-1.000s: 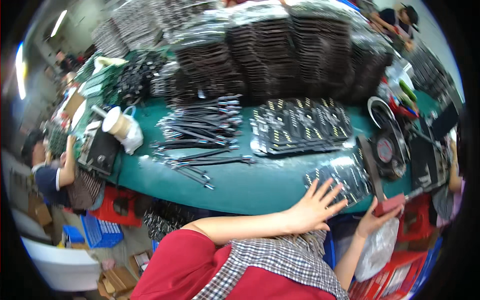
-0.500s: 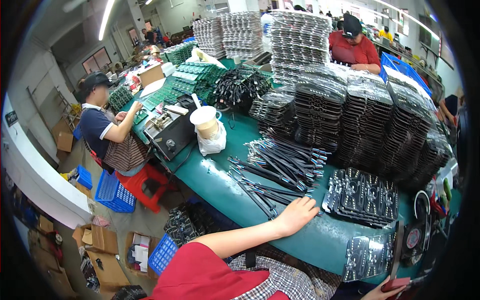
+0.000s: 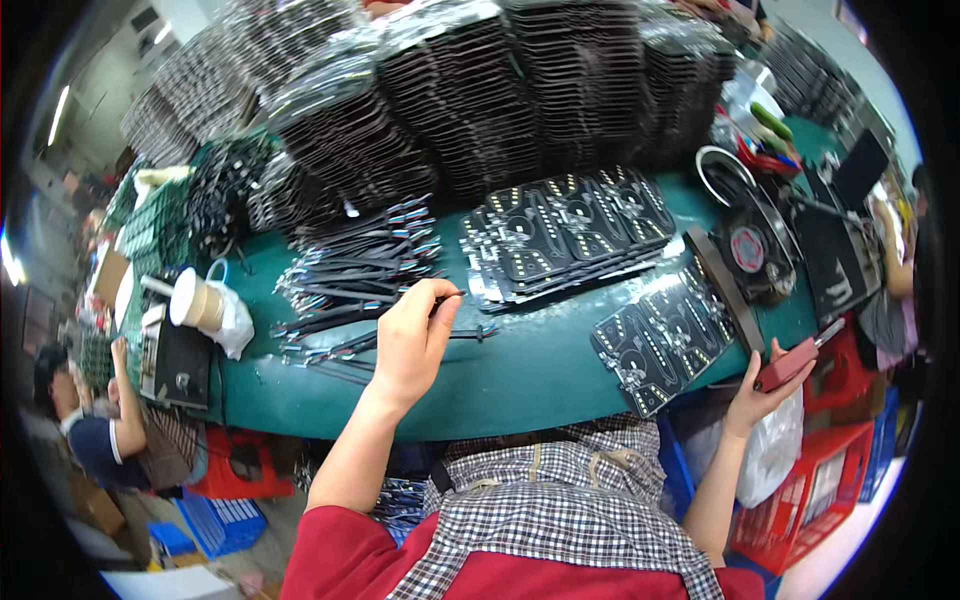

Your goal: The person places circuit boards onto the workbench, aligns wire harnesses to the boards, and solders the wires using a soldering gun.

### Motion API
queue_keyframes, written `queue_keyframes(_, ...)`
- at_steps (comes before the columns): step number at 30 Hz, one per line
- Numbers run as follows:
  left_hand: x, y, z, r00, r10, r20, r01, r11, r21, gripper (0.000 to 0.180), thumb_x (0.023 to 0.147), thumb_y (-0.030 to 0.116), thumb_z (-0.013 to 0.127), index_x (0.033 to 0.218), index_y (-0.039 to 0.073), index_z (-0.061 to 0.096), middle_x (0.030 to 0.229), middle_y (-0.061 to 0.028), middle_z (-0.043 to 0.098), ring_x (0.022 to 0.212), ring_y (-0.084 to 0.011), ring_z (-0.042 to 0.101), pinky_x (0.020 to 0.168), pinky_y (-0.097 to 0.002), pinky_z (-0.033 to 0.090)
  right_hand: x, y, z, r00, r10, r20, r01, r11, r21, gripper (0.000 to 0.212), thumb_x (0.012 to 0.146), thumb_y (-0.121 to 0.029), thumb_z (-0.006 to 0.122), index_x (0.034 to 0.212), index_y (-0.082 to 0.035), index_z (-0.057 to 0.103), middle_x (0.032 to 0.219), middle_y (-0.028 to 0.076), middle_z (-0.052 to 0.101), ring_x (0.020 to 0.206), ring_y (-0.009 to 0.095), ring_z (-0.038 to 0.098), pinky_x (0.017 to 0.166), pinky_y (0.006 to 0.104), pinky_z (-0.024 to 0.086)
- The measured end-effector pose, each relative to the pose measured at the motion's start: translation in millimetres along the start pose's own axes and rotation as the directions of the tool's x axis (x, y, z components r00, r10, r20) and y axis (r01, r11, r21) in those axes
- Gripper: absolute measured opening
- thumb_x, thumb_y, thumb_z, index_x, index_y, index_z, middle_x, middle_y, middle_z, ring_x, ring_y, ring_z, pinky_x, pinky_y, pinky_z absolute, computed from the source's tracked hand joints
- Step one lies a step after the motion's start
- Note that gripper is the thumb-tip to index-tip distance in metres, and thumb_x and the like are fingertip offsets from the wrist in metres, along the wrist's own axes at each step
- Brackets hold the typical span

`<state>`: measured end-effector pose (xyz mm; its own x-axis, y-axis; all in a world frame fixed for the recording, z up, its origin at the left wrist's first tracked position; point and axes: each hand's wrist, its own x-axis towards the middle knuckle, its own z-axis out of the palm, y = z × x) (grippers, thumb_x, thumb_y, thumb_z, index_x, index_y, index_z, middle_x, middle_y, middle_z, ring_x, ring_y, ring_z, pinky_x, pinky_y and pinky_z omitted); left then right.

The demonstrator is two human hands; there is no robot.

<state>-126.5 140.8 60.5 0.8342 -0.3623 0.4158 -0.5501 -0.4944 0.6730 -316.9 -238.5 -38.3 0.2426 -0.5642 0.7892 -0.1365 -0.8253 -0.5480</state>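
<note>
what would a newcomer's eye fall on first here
The tall stacks of dark panels along the far side of the green table dominate. Nearer, the left hand is in a pinching pose by the spread of black cables. At the table's near right edge, the right hand grips a reddish block.

Over there, one head-worn fisheye looks steeply down and forward from just above the checked apron, taking in the left hand and right hand close by, and the green worktable beyond, straight edges bending toward its rim.
</note>
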Motion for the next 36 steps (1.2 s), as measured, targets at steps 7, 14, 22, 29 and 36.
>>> queue_keyframes(7,33,46,45,0.929,0.107,0.355,0.024,0.938,-0.346,0.017,0.082,-0.002,0.061,0.099,-0.001,0.060,0.084,-0.0104,0.057,0.078,-0.0191,0.056,0.068,-0.0279,0.045,9,-57,-84,0.928,0.286,0.239,-0.309,0.949,0.065,0.051,0.086,-0.005,0.053,0.132,0.004,0.032,0.095,0.012,0.059,0.065,0.010,0.053,0.066,0.0216,0.045)
queue_keyframes(14,8,62,98,0.625,-0.021,0.780,0.409,0.860,-0.304,0.022,0.082,-0.002,0.063,0.103,0.002,0.061,0.086,-0.0050,0.057,0.076,-0.0102,0.054,0.068,-0.0224,0.046,-16,-106,-134,0.759,0.416,0.500,-0.639,0.623,0.451,0.064,0.082,-0.027,0.068,0.125,0.006,0.035,0.107,0.021,0.055,0.052,0.012,0.052,0.046,0.0235,0.044)
queue_keyframes(22,-28,53,108,0.657,0.457,0.599,-0.462,0.872,-0.160,0.035,0.067,-0.002,0.064,0.102,0.001,0.063,0.089,-0.0092,0.059,0.073,-0.0224,0.059,0.061,-0.0299,0.049,3,-147,-161,0.528,0.546,0.650,-0.716,0.698,-0.005,0.037,0.074,-0.021,0.072,0.098,0.002,0.056,0.069,0.007,0.060,0.059,0.015,0.059,0.052,0.0272,0.044)
queue_keyframes(29,-49,44,121,0.788,0.445,0.425,-0.508,0.860,0.042,0.052,0.065,0.003,0.058,0.117,0.000,0.058,0.091,-0.0068,0.054,0.067,-0.0157,0.052,0.052,-0.0238,0.047,-54,-134,-125,0.313,0.458,0.832,-0.924,0.350,0.155,0.056,0.078,-0.028,0.071,0.114,0.008,0.051,0.085,0.011,0.062,0.062,0.013,0.055,0.056,0.0245,0.043)
queue_keyframes(36,-50,44,124,0.792,0.429,0.434,-0.465,0.885,-0.026,0.044,0.064,0.003,0.060,0.109,0.002,0.061,0.093,-0.0080,0.054,0.069,-0.0162,0.053,0.051,-0.0247,0.048,-58,-129,-118,0.361,0.420,0.833,-0.873,0.467,0.143,0.068,0.078,-0.017,0.070,0.130,0.012,0.036,0.096,0.013,0.065,0.059,0.010,0.054,0.059,0.0230,0.044)
